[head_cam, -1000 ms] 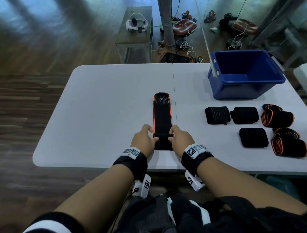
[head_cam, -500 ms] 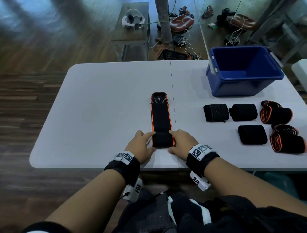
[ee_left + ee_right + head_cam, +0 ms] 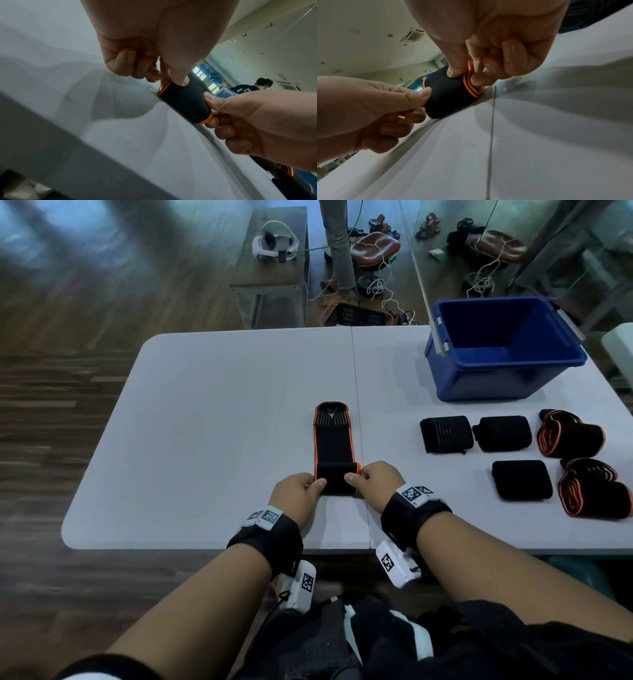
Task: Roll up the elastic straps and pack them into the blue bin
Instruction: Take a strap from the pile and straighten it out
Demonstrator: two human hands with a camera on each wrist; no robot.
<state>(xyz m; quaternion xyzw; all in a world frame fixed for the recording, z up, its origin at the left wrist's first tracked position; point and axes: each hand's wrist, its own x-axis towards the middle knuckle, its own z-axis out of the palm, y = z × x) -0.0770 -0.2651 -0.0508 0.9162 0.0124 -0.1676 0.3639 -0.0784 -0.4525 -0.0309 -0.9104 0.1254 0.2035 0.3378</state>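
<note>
A black elastic strap with orange edges [image 3: 331, 440] lies lengthwise on the white table [image 3: 212, 422], its near end wound into a small roll [image 3: 337, 478]. My left hand [image 3: 301, 491] pinches the roll's left end, thumb on top. My right hand [image 3: 375, 482] pinches the right end the same way. The left wrist view shows the roll [image 3: 186, 100] between both thumbs; so does the right wrist view, roll [image 3: 448, 96]. The blue bin [image 3: 500, 381] stands at the far right, nothing visible inside.
Several rolled straps lie right of my hands: three plain black ones [image 3: 445, 434] [image 3: 503, 433] [image 3: 522, 479] and two with orange edges [image 3: 570, 436] [image 3: 596, 494]. A seam [image 3: 356, 392] runs down the table's middle. Another person [image 3: 248, 85] is in the background.
The strap's near end has been turned over into a roll and moved away from me. Both hands went from pressing flat beside it to pinching the roll's ends.
</note>
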